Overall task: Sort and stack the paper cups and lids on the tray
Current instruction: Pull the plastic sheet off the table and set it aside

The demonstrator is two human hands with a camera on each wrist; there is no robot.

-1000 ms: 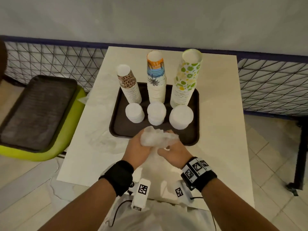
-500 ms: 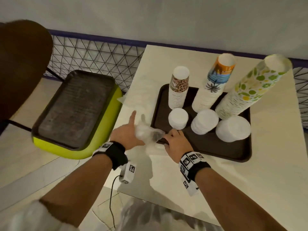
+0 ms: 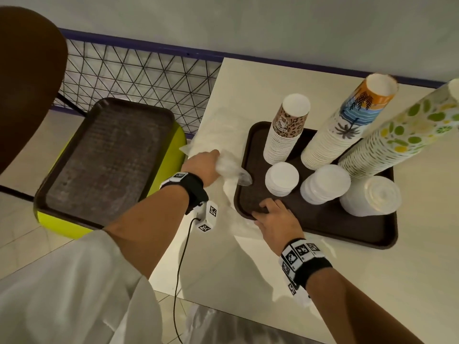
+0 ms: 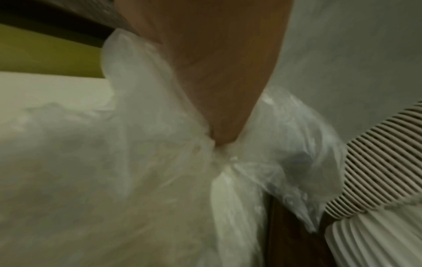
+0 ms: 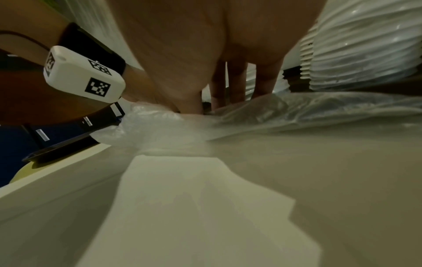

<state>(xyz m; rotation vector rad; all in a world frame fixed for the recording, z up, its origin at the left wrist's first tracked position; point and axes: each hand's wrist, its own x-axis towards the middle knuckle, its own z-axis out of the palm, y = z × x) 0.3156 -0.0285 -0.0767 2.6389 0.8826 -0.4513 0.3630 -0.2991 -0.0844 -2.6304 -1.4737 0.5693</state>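
A dark brown tray (image 3: 323, 219) carries three upside-down cup stacks: leopard print (image 3: 285, 135), orange palm print (image 3: 347, 125) and lime print (image 3: 397, 140), the last two leaning. In front of each stands a white lid stack (image 3: 282, 178) (image 3: 325, 183) (image 3: 370, 196). My left hand (image 3: 216, 162) grips a crumpled clear plastic wrap (image 3: 229, 168) beside the tray's left edge; the left wrist view shows the wrap (image 4: 160, 162) bunched under my thumb. My right hand (image 3: 260, 211) is on the tray's near left corner, thumb at the rim and fingers inside it.
The pale table (image 3: 248, 269) holds more clear plastic (image 3: 218, 125) left of the tray. A lime-green chair with a second dark tray (image 3: 106, 157) stands at the left, with a brown chair back (image 3: 29, 78) and a wire mesh fence (image 3: 139, 78) behind it.
My head has turned left. The left hand has carried the plastic wrap away along the tray's left side. The right hand has let go of it and settled on the tray's corner.
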